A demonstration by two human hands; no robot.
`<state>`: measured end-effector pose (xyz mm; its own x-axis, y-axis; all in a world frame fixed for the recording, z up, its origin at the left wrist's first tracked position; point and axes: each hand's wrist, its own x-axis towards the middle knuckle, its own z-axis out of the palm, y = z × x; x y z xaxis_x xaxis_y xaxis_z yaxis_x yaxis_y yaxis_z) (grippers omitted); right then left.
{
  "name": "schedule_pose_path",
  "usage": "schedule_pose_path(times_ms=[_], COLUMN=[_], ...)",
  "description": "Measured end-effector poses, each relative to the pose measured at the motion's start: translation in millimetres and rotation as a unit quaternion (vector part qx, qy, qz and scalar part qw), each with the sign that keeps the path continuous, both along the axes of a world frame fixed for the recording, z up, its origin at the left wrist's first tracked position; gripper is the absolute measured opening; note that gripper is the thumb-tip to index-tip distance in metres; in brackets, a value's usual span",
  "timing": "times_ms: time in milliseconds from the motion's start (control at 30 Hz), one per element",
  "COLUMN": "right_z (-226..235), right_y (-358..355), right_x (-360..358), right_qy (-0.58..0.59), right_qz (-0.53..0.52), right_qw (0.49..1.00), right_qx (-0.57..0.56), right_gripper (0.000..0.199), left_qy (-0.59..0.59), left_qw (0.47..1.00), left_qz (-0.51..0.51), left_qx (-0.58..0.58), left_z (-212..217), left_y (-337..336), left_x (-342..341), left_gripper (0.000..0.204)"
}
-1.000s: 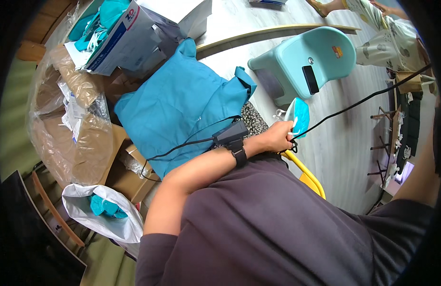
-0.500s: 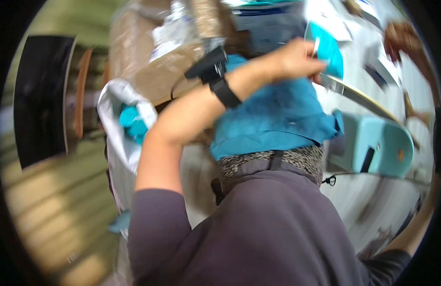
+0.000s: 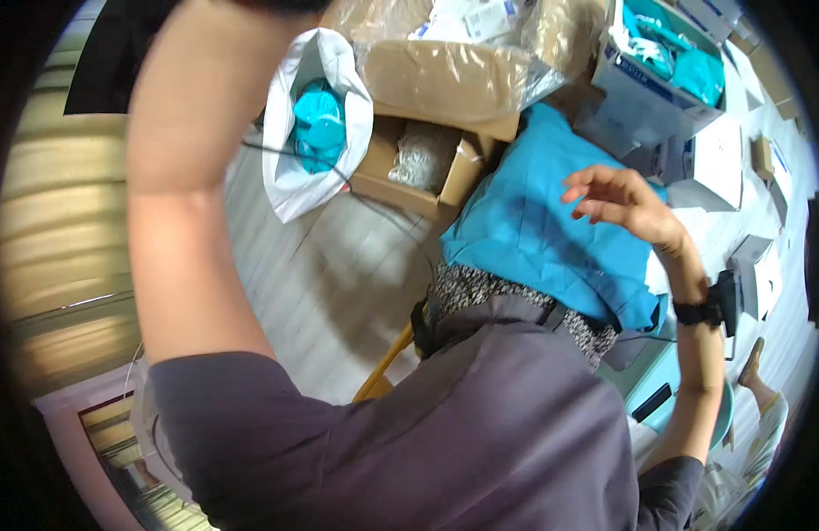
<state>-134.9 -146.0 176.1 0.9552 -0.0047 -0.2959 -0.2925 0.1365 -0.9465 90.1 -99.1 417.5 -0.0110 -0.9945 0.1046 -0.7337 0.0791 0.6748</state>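
My right hand (image 3: 620, 202) hovers open, fingers spread, over a blue cloth (image 3: 533, 239) that lies across my lap. It holds nothing. A black strap with a small device (image 3: 712, 308) sits on that wrist. My left arm (image 3: 184, 195) is raised and runs out of the picture at the top, so my left hand is hidden. Just past the cloth stands an open cardboard box (image 3: 420, 168) with a clear packet inside.
A white plastic bag (image 3: 290, 181) holding teal items lies on the grey floor to the left. A large plastic-wrapped package (image 3: 462, 71) is behind the cardboard box. A box of teal items (image 3: 661, 66) and several white boxes (image 3: 719, 159) are on the right. A teal stool (image 3: 684, 398) is lower right.
The view has swung round. The hand with the wrist strap held a small teal and white item before; now it is open over the blue cloth. My left arm has lifted out of frame.
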Motion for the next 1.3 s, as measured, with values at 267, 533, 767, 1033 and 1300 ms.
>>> schedule_pose_path(times_ms=[267, 533, 767, 1033, 1300], right_z=[-30.9, 11.9, 1.9, -1.5, -14.2], right_y=[4.1, 12.4, 13.2, 25.2, 34.2], right_x=[-31.2, -51.6, -42.8, -52.0, -52.3], right_qy=[-0.121, -0.206, -0.174, -0.011, -0.05], right_qz=[-0.438, -0.359, -0.278, -0.295, -0.363], right_qw=[0.889, 0.873, 0.942, 0.945, 0.922], right_qx=[0.053, 0.258, 0.071, -0.143, -0.125], right_gripper=[0.04, 0.058, 0.034, 0.019, 0.013], left_qy=[0.481, 0.61, 0.538, 0.333, 0.44], left_qw=[0.854, 0.727, 0.791, 0.926, 0.858], left_qz=[-0.085, -0.136, 0.014, -0.087, 0.019], left_qx=[0.182, 0.285, 0.292, 0.158, 0.265], left_z=[-166.8, -203.5, -204.6, -218.7, -230.1], left_y=[44.4, 57.7, 72.3, 91.0, 88.0], left_x=[-47.9, -93.9, -101.5, -100.9, -102.8], left_gripper=[0.029, 0.023, 0.014, 0.018, 0.027])
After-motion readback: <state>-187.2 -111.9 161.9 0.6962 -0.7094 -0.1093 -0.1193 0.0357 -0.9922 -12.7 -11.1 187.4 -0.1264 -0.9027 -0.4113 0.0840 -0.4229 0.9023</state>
